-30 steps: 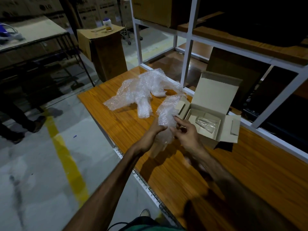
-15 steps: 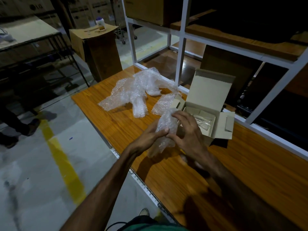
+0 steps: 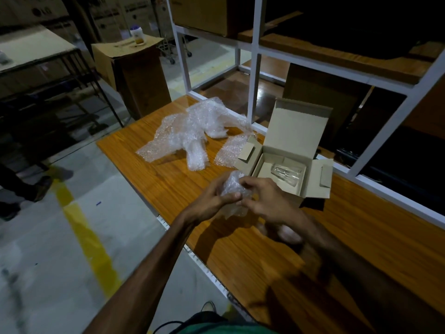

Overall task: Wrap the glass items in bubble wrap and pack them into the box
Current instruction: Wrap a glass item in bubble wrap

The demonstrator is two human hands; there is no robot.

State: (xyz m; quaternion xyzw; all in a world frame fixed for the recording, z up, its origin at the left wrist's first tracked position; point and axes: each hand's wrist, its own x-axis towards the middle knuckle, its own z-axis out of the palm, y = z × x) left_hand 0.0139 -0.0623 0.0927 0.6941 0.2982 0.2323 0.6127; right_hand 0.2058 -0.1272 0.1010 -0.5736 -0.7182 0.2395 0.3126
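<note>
Just in front of the open cardboard box (image 3: 292,165), on the near side toward the person: left hand (image 3: 212,201) and right hand (image 3: 267,201), both closed round one bubble-wrapped bundle (image 3: 234,189), held above the wooden table (image 3: 277,261). Left thumb laid across the wrap, right fingers (image 3: 250,183) curled over the bundle's top; what lies under the wrap too blurred to tell, though clear and crumpled plastic on the outside.

Inside the box: a bare drinking glass (image 3: 286,171), lying on its side in a cardboard insert, unwrapped. Lid flap standing upright at the box's far edge, side flaps spread outward left and right.

Left of the box and farther from the person: a large loose sheet of bubble wrap (image 3: 192,131), crumpled and spread across the table, with a smaller strip (image 3: 228,150) touching the box's left flap.

Behind the box: a white metal shelf frame (image 3: 255,68) with dark shelves.

Far left of the box, off the table: a tall brown carton (image 3: 137,75) on the floor, with a small bottle (image 3: 136,36) on top. Grey floor with a yellow line (image 3: 89,237) below the table's edge.
</note>
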